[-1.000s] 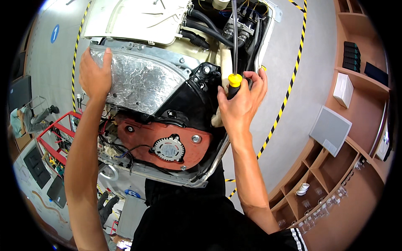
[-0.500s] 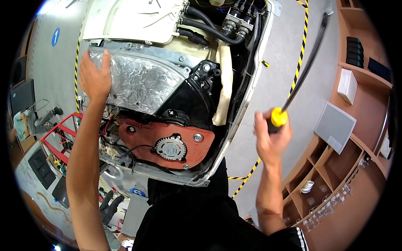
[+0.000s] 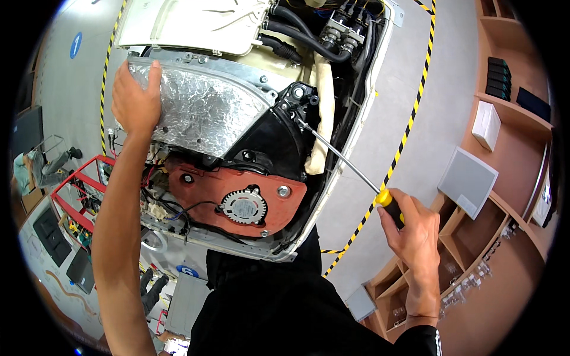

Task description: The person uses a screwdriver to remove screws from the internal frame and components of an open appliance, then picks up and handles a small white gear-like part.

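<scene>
In the head view, the right hand (image 3: 414,228), toward 4 o'clock from the picture's centre, has its thumb and fingers closed around the yellow-and-black handle of a screwdriver (image 3: 384,197). The bare metal shaft runs from that fist toward half past 10, crossing the right edge of the opened appliance (image 3: 285,256), and its far end is at the black housing (image 3: 267,142), just below a large bolt (image 3: 298,92).

At 10 o'clock the left hand (image 3: 138,104) lies over the outer end of a foil-faced panel (image 3: 205,110), thumb apart from the fingers; the fingertips are partly out of sight at the edge, so I cannot tell whether it grips the panel or merely rests on it.

Around these, a cream cover (image 3: 193,24) sits at 11 o'clock, black hoses (image 3: 297,41) at 12, and metal-bodied valves (image 3: 343,32) nearer 1. A cream sleeve (image 3: 324,115) runs down the housing's right side, also at 1 o'clock. At 8 o'clock a toothed silver disc (image 3: 244,206) is mounted on a red-brown plate (image 3: 205,196).

Beyond the appliance, yellow-and-black floor tape (image 3: 414,107) passes through 2 o'clock, a grey panel (image 3: 469,181) leans against wooden shelving (image 3: 469,234) at 3, and a red metal frame (image 3: 71,178) stands at 9.
</scene>
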### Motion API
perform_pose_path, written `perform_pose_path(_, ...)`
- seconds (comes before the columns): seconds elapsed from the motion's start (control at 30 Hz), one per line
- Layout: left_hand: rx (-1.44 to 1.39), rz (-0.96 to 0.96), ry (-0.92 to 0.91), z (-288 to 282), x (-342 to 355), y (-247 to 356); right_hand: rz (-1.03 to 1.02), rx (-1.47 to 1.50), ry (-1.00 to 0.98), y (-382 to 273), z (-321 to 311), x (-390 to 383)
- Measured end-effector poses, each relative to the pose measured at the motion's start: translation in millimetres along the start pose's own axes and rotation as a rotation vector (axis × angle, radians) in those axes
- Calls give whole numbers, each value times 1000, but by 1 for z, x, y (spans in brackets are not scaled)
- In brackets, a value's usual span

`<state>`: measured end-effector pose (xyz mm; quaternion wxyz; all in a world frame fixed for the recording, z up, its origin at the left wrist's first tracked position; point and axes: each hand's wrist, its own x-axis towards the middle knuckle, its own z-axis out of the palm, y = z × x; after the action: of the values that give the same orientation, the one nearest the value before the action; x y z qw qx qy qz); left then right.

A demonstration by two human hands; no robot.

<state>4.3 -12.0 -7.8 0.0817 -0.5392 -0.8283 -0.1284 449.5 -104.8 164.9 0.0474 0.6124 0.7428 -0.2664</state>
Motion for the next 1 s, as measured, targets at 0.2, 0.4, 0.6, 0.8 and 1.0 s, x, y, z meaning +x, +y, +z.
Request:
perform_pose_path(0.2, 30, -16, -7, -1, -1, 1, -120, -196, 41, -10, -17, 17)
perform_pose_path(0.4, 2, -18, -19, 0, 2, 0, -198, -312, -8, -22, -32, 34)
perform_pose_path(0.6, 31, -46, -50, 1, 2, -2, -215, -426, -81, -26, -31, 44)
perform_pose_path(0.8, 35, -45, -47, 2, 2, -3, -257, -476, -133, -28, -33, 49)
perform_pose_path(1.0, 46, -18, -30, 2, 2, -5, -316, -591, -136, -49, -44, 58)
